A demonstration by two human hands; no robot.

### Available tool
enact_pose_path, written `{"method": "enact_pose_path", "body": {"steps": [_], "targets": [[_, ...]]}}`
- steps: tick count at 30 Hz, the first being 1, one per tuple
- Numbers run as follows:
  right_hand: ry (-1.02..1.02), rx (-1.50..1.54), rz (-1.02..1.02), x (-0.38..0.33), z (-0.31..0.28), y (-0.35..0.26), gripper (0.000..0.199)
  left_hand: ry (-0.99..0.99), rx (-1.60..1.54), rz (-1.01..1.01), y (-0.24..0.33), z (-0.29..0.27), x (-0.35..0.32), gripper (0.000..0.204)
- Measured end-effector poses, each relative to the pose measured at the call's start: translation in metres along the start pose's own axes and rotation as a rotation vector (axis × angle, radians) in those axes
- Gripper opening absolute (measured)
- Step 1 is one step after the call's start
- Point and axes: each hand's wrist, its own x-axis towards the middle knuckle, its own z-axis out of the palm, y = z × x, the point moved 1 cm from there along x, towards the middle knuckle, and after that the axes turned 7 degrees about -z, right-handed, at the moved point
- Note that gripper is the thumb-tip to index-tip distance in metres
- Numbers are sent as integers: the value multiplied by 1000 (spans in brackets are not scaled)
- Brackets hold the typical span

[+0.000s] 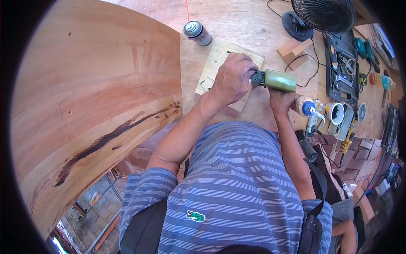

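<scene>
Striped shirt (237, 178), green tool (281, 80) between hands (232, 78)

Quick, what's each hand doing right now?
Right hand: holding a green-bodied tool from below.
Left hand: curled beside the tool's black end; grip cannot be told.

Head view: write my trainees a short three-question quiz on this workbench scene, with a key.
1. True or false: the spray can is on the tabletop, near the pale board.
2. Fill the gap: the ____ hand shows directly below the green body of the tool.
3. Where is the black fan?
A. On the pale board
B. Toward the upper right of the view
C. Left of the spray can

Key: 1. True. 2. Right hand. 3. B.
</scene>
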Motion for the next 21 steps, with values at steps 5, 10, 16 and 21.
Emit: {"method": "enact_pose_path", "body": {"steps": [5,10,16,21], "targets": [[-18,-187,-63,1,-2,-7,25,-16,-31,-8,6,-4,0,12],[1,-83,87,2,-1,-20,27,-37,25,9,-3,1,4,13],[45,-38,-33,8,4,-21,27,-56,8,31,2,1,3,14],[87,27,-4,10,7,-24,27,-83,-117,7,7,0,6,18]]}}
